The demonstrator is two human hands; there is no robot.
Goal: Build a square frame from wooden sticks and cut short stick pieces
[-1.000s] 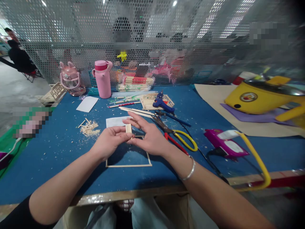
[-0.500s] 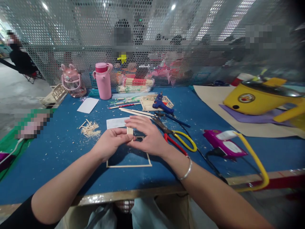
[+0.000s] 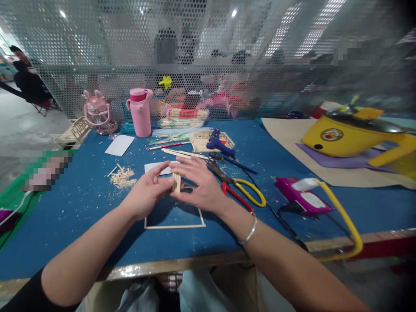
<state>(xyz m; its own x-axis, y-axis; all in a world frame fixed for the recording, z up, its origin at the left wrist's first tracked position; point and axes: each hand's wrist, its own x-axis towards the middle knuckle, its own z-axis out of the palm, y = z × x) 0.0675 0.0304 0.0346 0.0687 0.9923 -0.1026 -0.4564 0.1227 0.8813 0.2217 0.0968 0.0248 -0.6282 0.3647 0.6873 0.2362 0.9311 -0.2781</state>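
A small bundle of short wooden sticks stands roughly upright between my two hands. My left hand grips it from the left with thumb and fingers. From the right, my right hand closes round the same bundle, fingers across its top and thumb low; its exact contact is partly hidden. Beneath both hands a thin wooden stick frame lies flat, its far side mostly covered. Scissors with red and yellow handles rest just right of my right hand. A white paper strip lies behind my hands.
Wood scraps are heaped at left. Behind lie a blue glue gun, long sticks and a pink bottle. To the right are a purple power strip with a yellow cable and a yellow pot. A perforated metal screen closes the back.
My left fingers have lifted and shifted their hold, and more of the stick bundle shows between the hands. The view has moved slightly.
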